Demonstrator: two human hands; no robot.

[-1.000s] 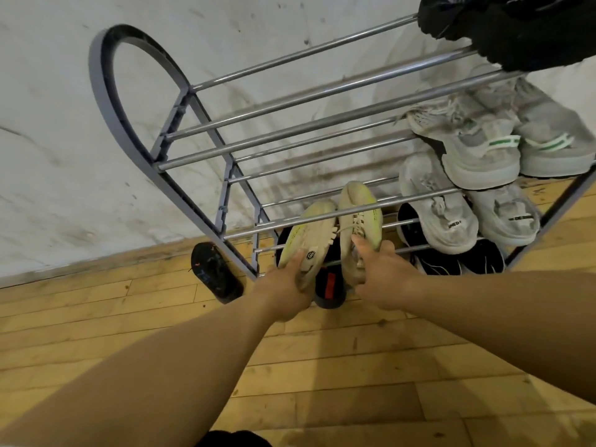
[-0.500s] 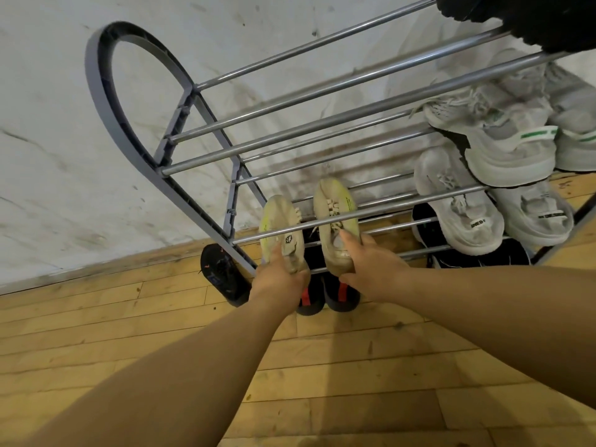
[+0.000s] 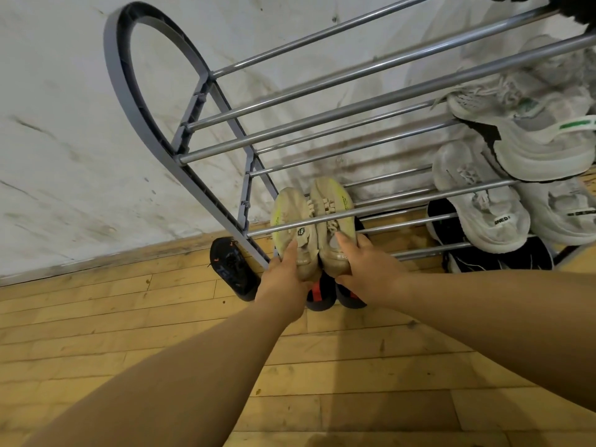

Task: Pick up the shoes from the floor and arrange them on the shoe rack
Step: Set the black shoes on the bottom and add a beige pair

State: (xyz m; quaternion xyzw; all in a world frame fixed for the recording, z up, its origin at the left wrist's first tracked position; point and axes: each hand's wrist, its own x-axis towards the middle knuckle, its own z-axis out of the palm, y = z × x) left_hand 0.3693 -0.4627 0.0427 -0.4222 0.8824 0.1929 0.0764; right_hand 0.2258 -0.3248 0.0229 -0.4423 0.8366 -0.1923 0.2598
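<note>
A pair of beige shoes [image 3: 311, 227] sat side by side, toes toward the wall, at the centre of the frame, their fronts pushed under a chrome bar on a lower shelf of the shoe rack [image 3: 135, 101] while their heels hung out over its front edge. The left hand [image 3: 285, 279] was wrapped around the heel of the left shoe, thumb laid along its top; the right hand [image 3: 367, 272] gripped the heel of the right shoe, fingers [image 3: 346, 245] pressed on its upper. Whether the soles already rested fully on the bars could not be told. Directly below the hands, a dark pair with red heel tabs [image 3: 322, 293] stood on the lowest level, heels showing. To the right of the frame, white sneakers [image 3: 483, 204] and a grey pair with green stripes [image 3: 532, 133] already filled higher shelves, with black shoes [image 3: 500, 259] beneath them and something dark at the upper right corner, too cropped to identify. One black shoe [image 3: 230, 269] lay on the wooden floor [image 3: 129, 317] at centre left, just outside the rack's curved side frame and close to the wall [image 3: 64, 124]. By the look of it, most of the job was done: the beige pair needed only settling and releasing, and the stray black shoe appeared to be the one item in view left to pick up.
</note>
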